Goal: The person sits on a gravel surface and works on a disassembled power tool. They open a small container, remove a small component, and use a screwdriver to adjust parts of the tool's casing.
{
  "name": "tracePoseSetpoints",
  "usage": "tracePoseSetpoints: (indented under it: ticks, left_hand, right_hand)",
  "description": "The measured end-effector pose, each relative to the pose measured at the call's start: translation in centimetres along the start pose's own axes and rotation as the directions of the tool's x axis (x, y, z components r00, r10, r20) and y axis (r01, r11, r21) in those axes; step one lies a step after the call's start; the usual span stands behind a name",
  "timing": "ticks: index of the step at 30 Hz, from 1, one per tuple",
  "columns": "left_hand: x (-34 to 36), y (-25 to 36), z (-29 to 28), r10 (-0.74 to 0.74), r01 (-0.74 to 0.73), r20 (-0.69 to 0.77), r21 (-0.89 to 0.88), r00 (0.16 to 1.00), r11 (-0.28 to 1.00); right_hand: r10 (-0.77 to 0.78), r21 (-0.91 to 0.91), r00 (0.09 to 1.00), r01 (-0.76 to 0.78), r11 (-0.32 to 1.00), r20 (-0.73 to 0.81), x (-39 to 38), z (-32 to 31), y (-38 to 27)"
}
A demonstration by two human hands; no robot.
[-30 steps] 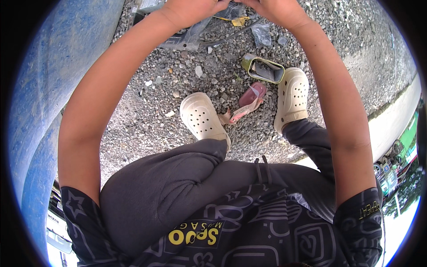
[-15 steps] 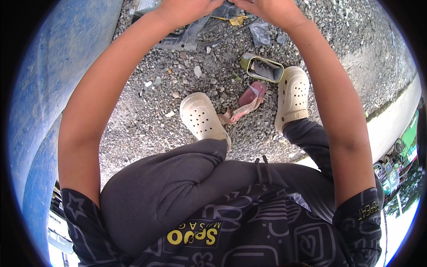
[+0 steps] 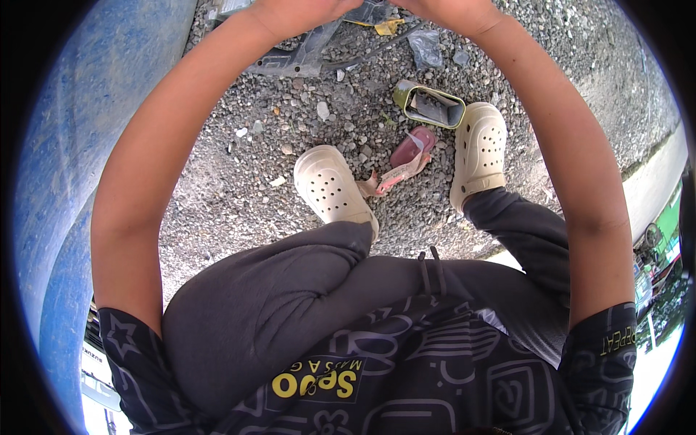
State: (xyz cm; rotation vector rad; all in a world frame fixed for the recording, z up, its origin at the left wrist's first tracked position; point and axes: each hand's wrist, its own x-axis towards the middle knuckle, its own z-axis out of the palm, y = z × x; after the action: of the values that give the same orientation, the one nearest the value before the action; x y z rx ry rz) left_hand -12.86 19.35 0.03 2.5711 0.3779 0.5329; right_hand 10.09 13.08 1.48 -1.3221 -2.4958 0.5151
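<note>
Both arms reach up to the top edge of the picture, where the fingers are cut off. My left hand [image 3: 308, 10] shows only its back and wrist, above a dark grey plastic piece [image 3: 303, 61] lying on the gravel. Across a small gap is my right hand [image 3: 455, 11], likewise cropped. Whatever the fingers touch or hold is out of sight. Below and between the hands are a yellow scrap [image 3: 388, 27] and a crumpled clear plastic bag [image 3: 426, 49]. A dark cable or tube [image 3: 377, 52] runs beside them.
An open olive-green rectangular tin [image 3: 433, 106] lies by my right beige clog [image 3: 480, 156]. Nearer are a mauve oval object [image 3: 410, 148] and torn paper packaging [image 3: 397, 176], beside my left clog [image 3: 326, 185]. A large scuffed blue surface [image 3: 94, 123] rises on the left.
My hands have shifted slightly higher, further out of the picture. The right forearm and elbow have swung outward to the right. The things on the gravel lie as before.
</note>
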Motion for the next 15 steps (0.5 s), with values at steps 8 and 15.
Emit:
tracePoseSetpoints:
  ticks: [8,15]
  left_hand:
    - [-0.1,0.3,0.6,-0.028,0.027,0.017,0.068,0.999,0.997]
    - [-0.1,0.5,0.3,-0.024,0.022,0.032,0.058,0.999,0.998]
  right_hand:
    - [0.025,0.125,0.997,-0.033,0.992,0.067,0.9,-1.1,0.8]
    - [0.012,0.108,0.998,-0.019,0.994,0.059,0.1,-1.3,0.4]
